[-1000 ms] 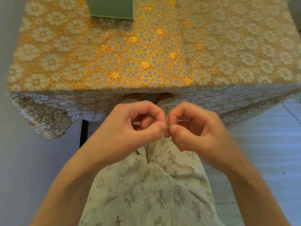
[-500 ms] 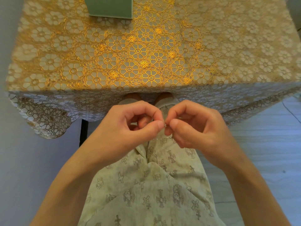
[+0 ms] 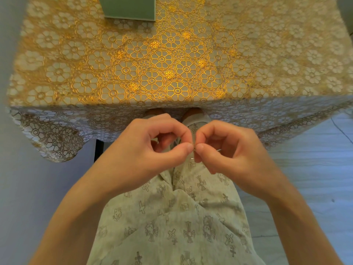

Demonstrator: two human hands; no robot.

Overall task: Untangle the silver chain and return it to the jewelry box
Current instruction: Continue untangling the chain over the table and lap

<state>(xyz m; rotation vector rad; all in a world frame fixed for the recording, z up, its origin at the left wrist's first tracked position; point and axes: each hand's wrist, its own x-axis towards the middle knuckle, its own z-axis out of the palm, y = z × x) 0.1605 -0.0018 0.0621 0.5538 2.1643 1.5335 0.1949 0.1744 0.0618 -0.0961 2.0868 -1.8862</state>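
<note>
Tablecloth (image 3: 172, 60): lace-look plastic or vinyl, glossy, embossed gold flower outlines catching light in the middle, duller toward the edges; hanging edge (image 3: 57, 134) openwork, see-through; box (image 3: 129, 7): smooth matt green face, material unclear; chain (image 3: 193, 150): thin shiny silver metal, only tiny glints visible between the fingertips; trousers (image 3: 172, 217): soft matt woven cloth, pale beige, printed grey crosses, creased; floor (image 3: 315, 159): pale planks, smooth, faint sheen; table leg (image 3: 99, 150): dark, matt, material unclear; wall (image 3: 11, 169): plain, matt, smooth.
</note>
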